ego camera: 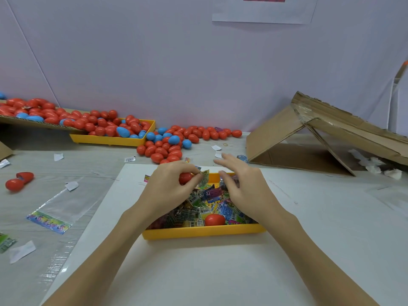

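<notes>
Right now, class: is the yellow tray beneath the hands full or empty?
Full: the yellow tray is heaped with colourful packets up to its rim, with a loose red egg lying on top.

A: Rear of scene?
B: Plain pale lilac wall (176, 62), crossed by a thin slanting seam at left; white paper sheet (265, 13) flat against it, high and right of centre.
A: Below?
B: Pale grey wood-grain desk (99, 160) meeting the wall; white board (198, 272) lying flat at the near edge. Soft, even light; faint shadows.
</notes>
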A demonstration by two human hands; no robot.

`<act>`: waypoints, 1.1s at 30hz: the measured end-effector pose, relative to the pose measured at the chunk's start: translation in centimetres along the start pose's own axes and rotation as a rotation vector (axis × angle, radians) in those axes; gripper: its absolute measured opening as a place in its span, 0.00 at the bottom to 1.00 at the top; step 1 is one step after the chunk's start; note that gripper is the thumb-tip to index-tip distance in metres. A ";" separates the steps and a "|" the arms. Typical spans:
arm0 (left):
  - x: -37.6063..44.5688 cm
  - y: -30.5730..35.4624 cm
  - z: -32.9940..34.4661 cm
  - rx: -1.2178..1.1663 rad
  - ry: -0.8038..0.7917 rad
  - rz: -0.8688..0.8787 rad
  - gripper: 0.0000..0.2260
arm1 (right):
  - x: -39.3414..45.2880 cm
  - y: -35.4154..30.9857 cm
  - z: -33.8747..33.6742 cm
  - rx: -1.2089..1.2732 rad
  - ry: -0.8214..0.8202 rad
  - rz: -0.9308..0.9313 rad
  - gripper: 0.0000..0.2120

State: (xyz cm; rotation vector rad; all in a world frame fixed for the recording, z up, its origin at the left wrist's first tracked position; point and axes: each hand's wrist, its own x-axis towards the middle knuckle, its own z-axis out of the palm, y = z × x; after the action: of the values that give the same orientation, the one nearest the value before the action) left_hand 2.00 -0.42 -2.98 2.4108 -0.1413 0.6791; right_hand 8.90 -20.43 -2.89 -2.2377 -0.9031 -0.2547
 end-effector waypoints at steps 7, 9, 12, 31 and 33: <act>0.3 0.5 0.1 -0.424 -0.094 -0.217 0.03 | -0.1 -1.1 -0.3 0.616 0.011 0.244 0.04; 0.4 0.5 0.5 -0.605 -0.190 -0.354 0.09 | 0.0 -1.2 -0.5 0.765 0.037 0.337 0.05; 0.5 0.6 0.7 -0.951 -0.214 -0.461 0.07 | 0.2 -1.2 -1.2 0.832 0.070 0.482 0.04; 0.3 1.8 0.4 -0.854 -0.087 -0.310 0.11 | 0.3 -0.4 -1.4 0.858 0.092 0.393 0.09; 0.3 1.7 0.5 -0.907 -0.080 -0.345 0.11 | 0.3 -0.3 -1.4 0.876 0.090 0.397 0.08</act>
State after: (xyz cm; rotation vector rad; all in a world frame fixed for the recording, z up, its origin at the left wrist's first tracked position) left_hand 2.06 -2.02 -2.21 1.5295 -0.0441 0.2597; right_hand 8.98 -21.03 -1.58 -1.5096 -0.3778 0.1978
